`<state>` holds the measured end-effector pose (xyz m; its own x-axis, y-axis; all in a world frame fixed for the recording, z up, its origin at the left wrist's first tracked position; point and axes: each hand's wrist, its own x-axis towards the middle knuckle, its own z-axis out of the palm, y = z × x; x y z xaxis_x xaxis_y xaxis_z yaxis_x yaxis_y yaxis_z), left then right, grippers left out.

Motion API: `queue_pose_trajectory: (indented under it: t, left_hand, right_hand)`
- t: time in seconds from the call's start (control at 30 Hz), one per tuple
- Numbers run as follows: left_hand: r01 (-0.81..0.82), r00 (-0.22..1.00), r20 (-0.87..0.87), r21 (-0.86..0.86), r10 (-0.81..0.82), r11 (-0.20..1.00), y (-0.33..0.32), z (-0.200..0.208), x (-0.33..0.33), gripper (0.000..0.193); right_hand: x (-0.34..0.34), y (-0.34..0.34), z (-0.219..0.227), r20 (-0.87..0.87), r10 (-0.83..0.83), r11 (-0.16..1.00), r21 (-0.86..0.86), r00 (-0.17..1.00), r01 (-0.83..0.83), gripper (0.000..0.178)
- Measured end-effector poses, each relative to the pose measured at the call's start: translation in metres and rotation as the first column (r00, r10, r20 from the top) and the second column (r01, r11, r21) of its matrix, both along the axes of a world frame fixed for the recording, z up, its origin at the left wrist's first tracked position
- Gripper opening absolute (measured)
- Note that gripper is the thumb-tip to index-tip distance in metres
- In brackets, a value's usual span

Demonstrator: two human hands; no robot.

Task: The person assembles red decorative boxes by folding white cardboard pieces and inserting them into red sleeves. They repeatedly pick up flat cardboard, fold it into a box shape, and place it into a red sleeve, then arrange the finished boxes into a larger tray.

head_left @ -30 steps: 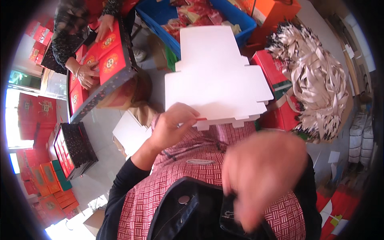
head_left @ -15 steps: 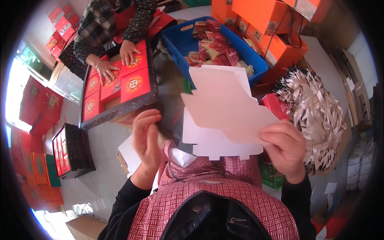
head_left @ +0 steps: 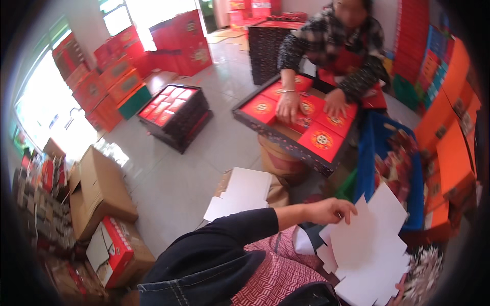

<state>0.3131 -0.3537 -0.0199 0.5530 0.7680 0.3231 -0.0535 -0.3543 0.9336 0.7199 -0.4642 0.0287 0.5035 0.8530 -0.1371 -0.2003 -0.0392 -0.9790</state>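
Two overlapping white die-cut cardboard sheets (head_left: 368, 242) with notched, tabbed edges lie at a slant over my lap. At their upper left edge is my left hand (head_left: 332, 210), its fingers curled and pinching the rim. Only a sliver of my right hand (head_left: 399, 295) shows at the lower right edge of the sheets, gripping there; most of it is hidden behind the card and by the picture's rim. My checked red apron (head_left: 278, 275) is beneath them.
Opposite, a person presses red boxes into a black tray (head_left: 326, 166). A blue crate (head_left: 368, 153) of red packets stands beside orange boxes (head_left: 454, 163). Pale ribbons (head_left: 426, 273) lie at right. More white card (head_left: 245, 186), stacked trays (head_left: 176, 120) and a brown carton (head_left: 102, 188) are leftward.
My view has swung to the left. My left hand, apart from the card before with fingers spread, has come to its edge. The sheets have turned and tilted. The other person still handles the red boxes.
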Motion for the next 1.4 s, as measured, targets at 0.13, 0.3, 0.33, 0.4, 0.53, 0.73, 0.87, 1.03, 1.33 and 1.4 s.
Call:
queue_pose_trajectory:
  t: [0.13,0.3,0.33,0.4,0.53,0.73,0.87,1.03,1.33,1.4]
  left_hand:
    - [-0.055,0.982,-0.174,0.073,0.067,0.996,-0.016,-0.004,-0.01,0.026]
    - [-0.159,0.84,-0.316,0.634,0.441,0.757,0.008,-0.013,-0.01,0.022]
    - [-0.125,0.823,-0.353,0.653,0.446,0.747,0.02,-0.027,-0.012,0.016]
    - [-0.075,0.857,-0.371,0.597,0.358,0.799,0.034,-0.025,-0.007,0.012]
    - [-0.08,0.883,-0.246,0.762,0.401,0.642,0.039,0.013,-0.015,0.009]
    - [0.127,0.986,-0.168,0.738,-0.002,0.663,-0.003,0.108,0.023,0.018]
    - [0.136,0.926,-0.348,0.669,0.147,0.73,0.006,0.059,-0.02,0.022]
    - [0.064,0.996,0.056,0.024,-0.065,0.998,-0.028,0.047,-0.022,0.009]
    - [-0.261,0.954,0.097,-0.191,0.282,0.946,-0.001,0.043,0.007,0.028]
    - [-0.073,0.983,0.164,-0.071,0.084,0.995,-0.013,0.034,0.014,0.048]
  right_hand:
    - [0.014,0.019,0.004,-0.032,0.059,0.987,-0.149,0.998,-0.063,0.022]
    - [0.023,0.059,0.011,0.348,0.496,0.864,-0.295,0.796,-0.409,0.052]
    - [0.026,0.071,0.011,0.434,0.589,0.808,-0.347,0.682,-0.477,0.066]
    - [0.047,0.099,-0.013,0.429,0.579,0.815,-0.269,0.694,-0.514,0.069]
    - [0.05,0.144,-0.01,0.405,0.686,0.726,-0.328,0.605,-0.604,0.062]
    - [-0.007,0.175,0.042,0.386,0.818,0.573,-0.483,0.426,-0.662,0.042]
    - [-0.01,0.181,0.009,0.382,0.877,0.466,-0.524,0.293,-0.713,0.049]
    - [-0.028,0.172,-0.012,0.263,0.903,0.428,-0.494,0.339,-0.757,0.038]
    - [-0.073,0.223,0.002,0.769,0.634,0.594,-0.411,0.087,-0.691,0.034]
    - [-0.058,0.231,-0.006,0.739,0.674,0.535,-0.478,0.01,-0.697,0.035]
